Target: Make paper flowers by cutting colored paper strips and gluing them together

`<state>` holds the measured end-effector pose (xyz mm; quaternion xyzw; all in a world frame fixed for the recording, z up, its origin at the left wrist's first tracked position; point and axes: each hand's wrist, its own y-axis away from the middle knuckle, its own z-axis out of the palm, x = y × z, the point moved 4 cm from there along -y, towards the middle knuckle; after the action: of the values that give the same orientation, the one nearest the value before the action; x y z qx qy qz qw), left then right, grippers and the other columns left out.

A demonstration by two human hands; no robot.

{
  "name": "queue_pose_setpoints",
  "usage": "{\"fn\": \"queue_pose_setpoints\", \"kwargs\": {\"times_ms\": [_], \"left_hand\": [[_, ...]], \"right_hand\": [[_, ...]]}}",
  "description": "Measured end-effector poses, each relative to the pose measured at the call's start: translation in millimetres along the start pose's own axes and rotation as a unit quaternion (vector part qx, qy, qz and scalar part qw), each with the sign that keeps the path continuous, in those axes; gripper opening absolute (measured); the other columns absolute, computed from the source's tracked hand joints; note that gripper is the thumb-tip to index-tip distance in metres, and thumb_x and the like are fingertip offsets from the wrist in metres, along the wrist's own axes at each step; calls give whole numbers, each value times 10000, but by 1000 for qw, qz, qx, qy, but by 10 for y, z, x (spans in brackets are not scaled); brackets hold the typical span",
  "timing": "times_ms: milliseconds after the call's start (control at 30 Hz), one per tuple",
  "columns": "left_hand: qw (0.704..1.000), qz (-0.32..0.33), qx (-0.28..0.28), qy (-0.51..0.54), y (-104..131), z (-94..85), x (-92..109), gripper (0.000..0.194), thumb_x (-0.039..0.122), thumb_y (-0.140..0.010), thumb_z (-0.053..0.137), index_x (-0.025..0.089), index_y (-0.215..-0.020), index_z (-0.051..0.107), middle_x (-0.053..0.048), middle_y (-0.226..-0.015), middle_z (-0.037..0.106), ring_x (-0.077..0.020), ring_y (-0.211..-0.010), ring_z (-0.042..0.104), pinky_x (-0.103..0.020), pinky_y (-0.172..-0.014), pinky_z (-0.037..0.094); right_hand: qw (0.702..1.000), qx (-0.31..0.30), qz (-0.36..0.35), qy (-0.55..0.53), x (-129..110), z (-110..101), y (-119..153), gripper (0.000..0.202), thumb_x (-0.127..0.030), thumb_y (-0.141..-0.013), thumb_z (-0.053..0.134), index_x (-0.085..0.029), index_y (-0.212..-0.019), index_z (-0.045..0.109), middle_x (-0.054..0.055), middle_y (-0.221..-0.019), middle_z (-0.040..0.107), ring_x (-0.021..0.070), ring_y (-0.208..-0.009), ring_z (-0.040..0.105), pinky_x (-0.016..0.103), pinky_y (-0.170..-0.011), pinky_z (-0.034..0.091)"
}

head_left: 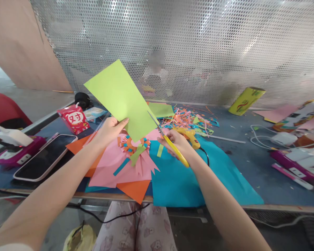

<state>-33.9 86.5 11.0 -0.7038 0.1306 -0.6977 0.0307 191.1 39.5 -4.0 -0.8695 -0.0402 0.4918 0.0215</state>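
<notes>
My left hand (112, 128) pinches the lower left edge of a light green paper sheet (117, 94), held up and tilted above the table. Yellow-handled scissors (174, 146) are gripped in my right hand (176, 141); their blades lie at the sheet's right edge, and I cannot tell whether they are cutting in. Below the sheet rests a paper rosette (133, 143) of orange, blue and pink strips, on pink paper (104, 170). A small green strip (160, 151) lies on the blue sheet (178, 184). Behind my right hand sits a yellow glue gun (189, 136).
Shredded paper scraps (188, 120) are heaped at the back, before a perforated metal panel (172, 42). At left are a phone (45, 157), a red packet (74, 118) and a purple power strip (21, 153). Another purple power strip (293, 165) and a yellow tube (246, 101) are at right.
</notes>
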Motion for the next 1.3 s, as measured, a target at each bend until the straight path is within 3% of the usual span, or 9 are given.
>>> {"fn": "queue_pose_setpoints", "kwargs": {"times_ms": [767,1000,1300], "left_hand": [[999,11,-28,-34,28,48,9,454,497,-669,680,117,-916,692,-84,-830,724,-251,-767,674,-386,-716,552],[999,2,-34,-35,29,46,-3,465,499,-668,681,106,-916,696,-86,-830,724,-244,-749,679,-396,-743,548],[999,-13,-44,-27,57,99,37,492,523,-604,718,114,-879,707,-69,-815,727,-245,-766,678,-386,-759,550]], "right_hand": [[1000,-1,-6,-3,-17,6,16,476,-591,-645,637,-233,-678,327,-110,-430,323,59,-345,324,206,-354,227],[1000,-15,20,-7,-37,8,22,489,-590,-631,648,-232,-669,318,-106,-411,361,66,-327,365,199,-343,249],[999,1,-31,-10,-24,10,21,475,-626,-638,608,-229,-698,355,-116,-431,325,57,-353,320,194,-353,221]]}}
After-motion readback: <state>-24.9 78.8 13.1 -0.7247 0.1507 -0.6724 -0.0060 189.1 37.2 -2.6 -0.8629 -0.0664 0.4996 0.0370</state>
